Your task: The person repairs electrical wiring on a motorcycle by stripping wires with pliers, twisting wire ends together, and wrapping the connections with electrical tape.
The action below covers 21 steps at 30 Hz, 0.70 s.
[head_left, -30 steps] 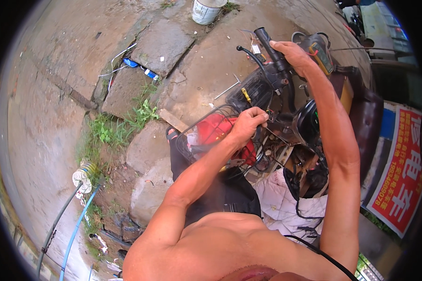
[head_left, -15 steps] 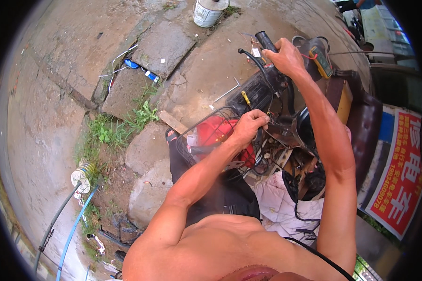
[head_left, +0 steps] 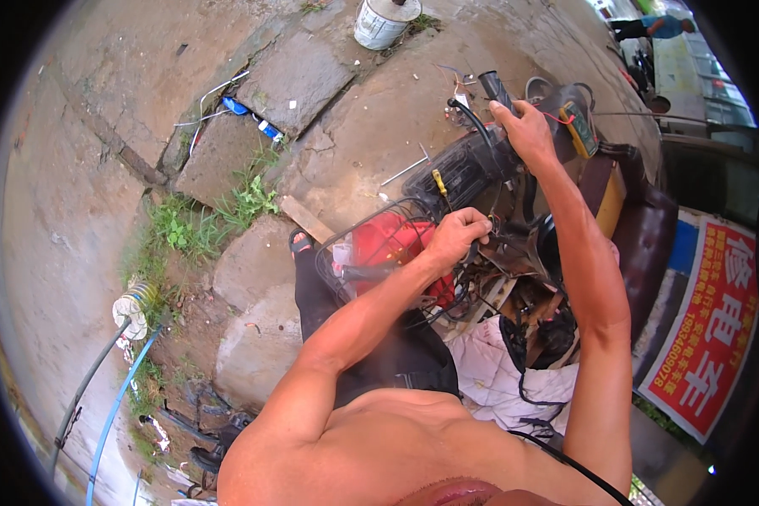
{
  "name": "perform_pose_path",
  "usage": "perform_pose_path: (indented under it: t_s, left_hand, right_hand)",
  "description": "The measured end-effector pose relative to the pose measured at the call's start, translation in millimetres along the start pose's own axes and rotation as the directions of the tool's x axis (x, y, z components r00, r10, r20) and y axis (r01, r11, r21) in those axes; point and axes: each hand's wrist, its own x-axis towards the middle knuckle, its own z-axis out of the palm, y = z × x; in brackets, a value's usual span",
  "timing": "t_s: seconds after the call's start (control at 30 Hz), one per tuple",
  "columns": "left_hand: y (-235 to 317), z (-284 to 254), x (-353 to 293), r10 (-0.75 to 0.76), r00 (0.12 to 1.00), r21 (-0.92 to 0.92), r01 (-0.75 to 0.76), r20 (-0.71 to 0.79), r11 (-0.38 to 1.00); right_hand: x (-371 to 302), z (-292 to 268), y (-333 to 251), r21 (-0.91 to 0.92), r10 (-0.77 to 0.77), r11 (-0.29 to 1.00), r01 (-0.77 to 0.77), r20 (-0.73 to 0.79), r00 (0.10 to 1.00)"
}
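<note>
My right hand is closed around the lower end of a black handlebar grip, which belongs to a partly dismantled electric bike. A black brake lever curves beside it. Lower down, the fingers of my left hand are pinched together close to thin wires at the bike's opened front; whatever lies between them is too small to make out. Just above that hand, a yellow-handled screwdriver rests by a black plastic panel. A wire basket holding a red bag is beside my left forearm.
A yellow-green multimeter with a red lead sits right of my right hand. Beyond it are a dark brown padded seat and a red sign. A white bucket stands on cracked paving; a person is at the far right.
The handlebar grip and my right hand have shifted slightly right and nearer to me. My left hand stays pinched at nearly the same spot. The view has tilted a little, showing more of the distant person.
</note>
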Motion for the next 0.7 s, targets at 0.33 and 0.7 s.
perform_pose_path:
  t_s: [0.33, 0.7]
  left_hand:
    - [17, -13, 3, -0.075, 0.994, 0.069, 0.07, 0.077, 0.995]
    - [7, -24, 22, -0.101, 0.979, -0.004, 0.103, 0.178, 0.995]
  right_hand:
    - [1, 8, -9, 0.034, 0.081, 0.996, -0.081, 0.021, 0.997]
    - [7, 14, -11, 0.165, 0.163, 0.973, -0.162, 0.009, 0.987]
